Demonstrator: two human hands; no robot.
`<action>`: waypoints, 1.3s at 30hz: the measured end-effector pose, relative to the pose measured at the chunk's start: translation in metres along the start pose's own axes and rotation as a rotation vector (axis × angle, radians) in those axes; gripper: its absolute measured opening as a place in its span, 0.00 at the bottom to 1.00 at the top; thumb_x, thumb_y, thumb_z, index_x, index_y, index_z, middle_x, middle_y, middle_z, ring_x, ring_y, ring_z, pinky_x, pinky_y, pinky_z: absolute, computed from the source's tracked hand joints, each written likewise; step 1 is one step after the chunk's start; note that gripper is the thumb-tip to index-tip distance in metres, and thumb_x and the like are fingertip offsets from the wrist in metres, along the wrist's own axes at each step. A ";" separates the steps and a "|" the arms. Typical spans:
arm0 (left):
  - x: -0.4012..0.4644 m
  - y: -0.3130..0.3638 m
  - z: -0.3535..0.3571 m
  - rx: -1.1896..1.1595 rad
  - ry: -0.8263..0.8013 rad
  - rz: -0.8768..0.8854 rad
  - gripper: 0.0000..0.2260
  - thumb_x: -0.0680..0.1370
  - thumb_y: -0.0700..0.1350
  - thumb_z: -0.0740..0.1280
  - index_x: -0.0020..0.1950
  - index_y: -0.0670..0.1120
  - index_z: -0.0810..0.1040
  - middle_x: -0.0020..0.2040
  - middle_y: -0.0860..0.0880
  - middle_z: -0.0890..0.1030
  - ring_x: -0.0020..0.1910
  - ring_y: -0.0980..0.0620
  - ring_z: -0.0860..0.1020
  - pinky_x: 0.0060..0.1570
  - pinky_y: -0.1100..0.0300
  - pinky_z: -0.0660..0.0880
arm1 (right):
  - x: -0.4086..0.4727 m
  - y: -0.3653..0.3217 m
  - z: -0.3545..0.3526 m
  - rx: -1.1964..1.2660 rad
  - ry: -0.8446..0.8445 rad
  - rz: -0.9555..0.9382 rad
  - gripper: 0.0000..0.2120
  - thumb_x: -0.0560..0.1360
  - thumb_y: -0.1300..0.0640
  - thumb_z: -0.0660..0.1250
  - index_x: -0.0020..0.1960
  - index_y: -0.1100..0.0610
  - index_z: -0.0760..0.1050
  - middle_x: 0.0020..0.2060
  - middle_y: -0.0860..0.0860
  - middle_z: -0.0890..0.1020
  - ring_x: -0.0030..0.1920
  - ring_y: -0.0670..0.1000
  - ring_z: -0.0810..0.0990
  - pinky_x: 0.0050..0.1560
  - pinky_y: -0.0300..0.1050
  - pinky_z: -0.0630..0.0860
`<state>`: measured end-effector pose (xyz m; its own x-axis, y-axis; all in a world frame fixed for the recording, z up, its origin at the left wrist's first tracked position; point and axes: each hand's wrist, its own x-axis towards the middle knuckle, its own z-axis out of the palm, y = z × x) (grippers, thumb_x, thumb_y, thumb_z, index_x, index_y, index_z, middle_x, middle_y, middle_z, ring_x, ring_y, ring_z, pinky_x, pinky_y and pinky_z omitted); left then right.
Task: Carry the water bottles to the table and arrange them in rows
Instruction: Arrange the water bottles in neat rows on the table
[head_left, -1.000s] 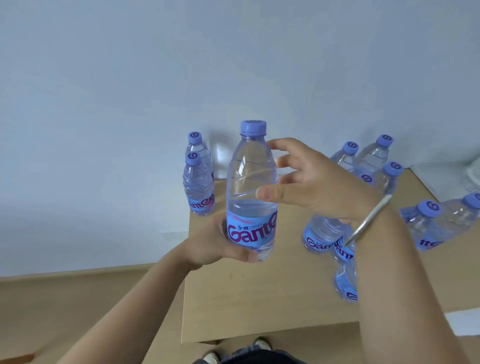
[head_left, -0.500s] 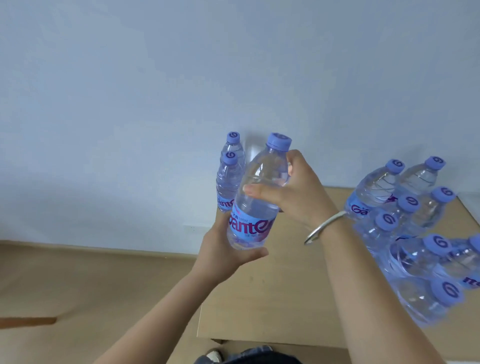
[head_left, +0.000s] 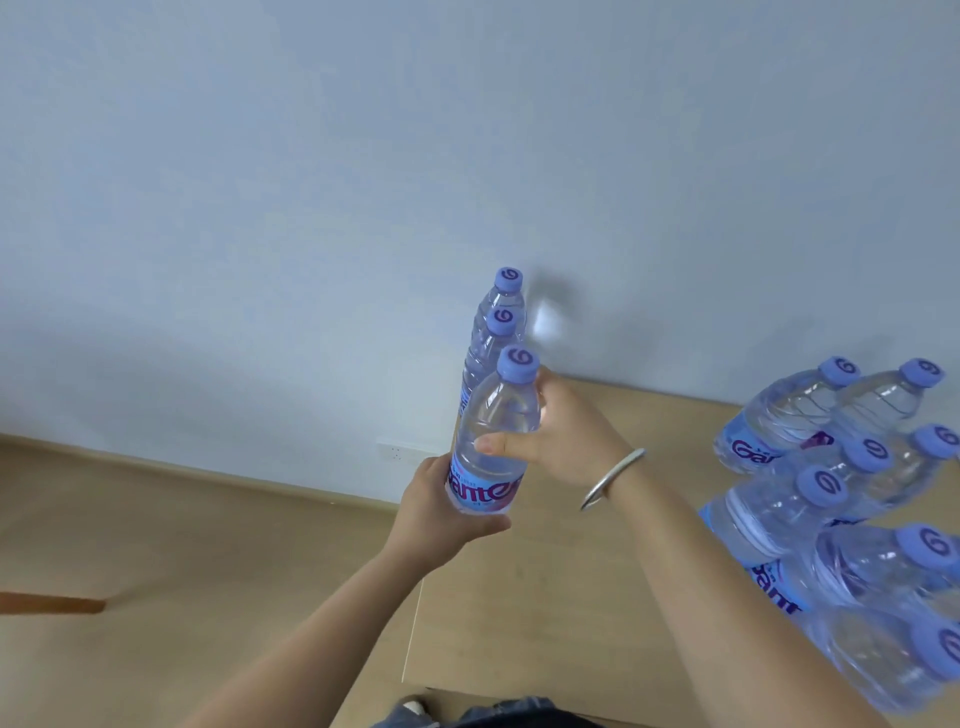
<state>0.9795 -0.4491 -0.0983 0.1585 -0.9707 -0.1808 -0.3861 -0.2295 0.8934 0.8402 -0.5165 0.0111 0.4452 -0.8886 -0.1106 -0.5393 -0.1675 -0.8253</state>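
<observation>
The left hand (head_left: 436, 512) gripped the labelled base of a water bottle (head_left: 493, 441) held above the table (head_left: 545, 597) at its left edge. Two bottles (head_left: 493, 332) stood just behind. The right hand (head_left: 566, 436) curled around its shoulder; further right, a cluster of bottles (head_left: 841, 499) crowded the table.

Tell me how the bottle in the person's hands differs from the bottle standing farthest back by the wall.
The held bottle is gripped by both hands, the left hand at its base and the right hand round its shoulder; the far bottle is touched by no one. The held bottle shows its label; the far bottle's label is hidden behind the bottles in front. Both are clear, upright and have a purple cap with a swirl.
</observation>
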 end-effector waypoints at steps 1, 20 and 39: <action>0.003 -0.006 0.002 -0.033 -0.006 -0.031 0.25 0.58 0.50 0.80 0.50 0.58 0.73 0.50 0.58 0.77 0.49 0.63 0.76 0.41 0.72 0.69 | 0.002 0.004 0.004 -0.024 0.000 0.021 0.22 0.62 0.47 0.77 0.51 0.48 0.73 0.44 0.42 0.81 0.46 0.39 0.79 0.45 0.34 0.75; 0.065 -0.034 0.006 -0.088 -0.065 -0.097 0.26 0.62 0.46 0.79 0.56 0.57 0.75 0.44 0.63 0.80 0.44 0.70 0.75 0.36 0.78 0.69 | 0.038 0.030 0.029 0.018 0.090 0.155 0.25 0.63 0.57 0.76 0.58 0.54 0.72 0.49 0.48 0.81 0.49 0.47 0.79 0.45 0.33 0.74; 0.039 -0.049 0.010 0.153 -0.068 -0.170 0.35 0.68 0.48 0.74 0.72 0.54 0.64 0.60 0.54 0.79 0.57 0.52 0.76 0.46 0.65 0.69 | 0.016 0.048 0.014 0.049 0.163 0.153 0.36 0.65 0.52 0.77 0.68 0.49 0.65 0.59 0.39 0.70 0.60 0.40 0.68 0.58 0.32 0.65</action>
<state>0.9955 -0.4764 -0.1527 0.1732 -0.9186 -0.3551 -0.4931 -0.3930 0.7761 0.8314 -0.5329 -0.0379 0.2377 -0.9598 -0.1490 -0.5541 -0.0081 -0.8324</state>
